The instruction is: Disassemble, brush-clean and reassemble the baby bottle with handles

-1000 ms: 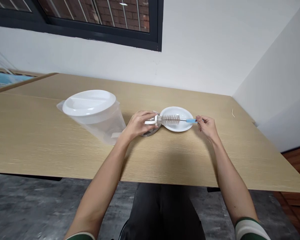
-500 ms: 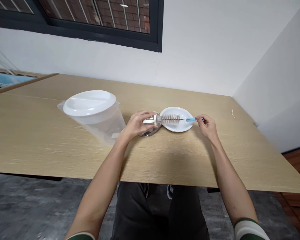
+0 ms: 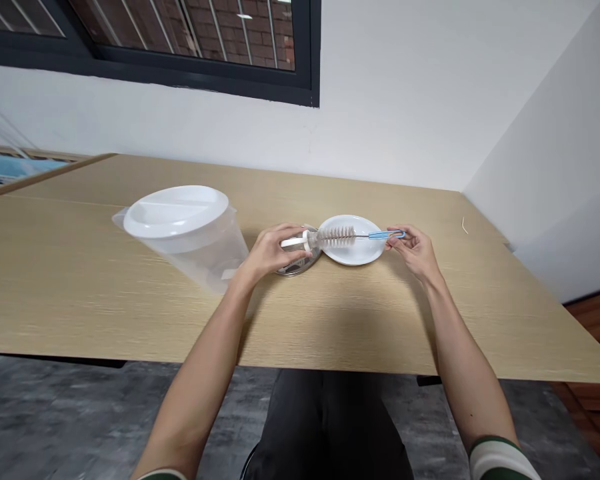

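My left hand (image 3: 273, 252) is closed around a small clear bottle (image 3: 311, 240) with a white collar and handle, tilted on its side. A bottle brush (image 3: 339, 236) with pale bristles points left, its tip at the bottle's mouth; how far it reaches in I cannot tell. The fingers of my right hand (image 3: 414, 250) are closed on the end of its blue handle. Under the brush is a white oval dish (image 3: 355, 256). A round metal-rimmed plate or lid (image 3: 297, 268) lies below my left hand, partly hidden by it.
A large translucent pitcher (image 3: 195, 240) with a white lid stands to the left of my left hand. On the right of the wooden table (image 3: 300, 320) lies a thin white strip (image 3: 465, 225). A wall and a dark-framed window (image 3: 195, 73) rise behind.
My right hand has shifted its grip on the blue handle, with more of the loop end showing now. Bottle and brush stay nearly in place. My legs have moved, and the view has shifted slightly.
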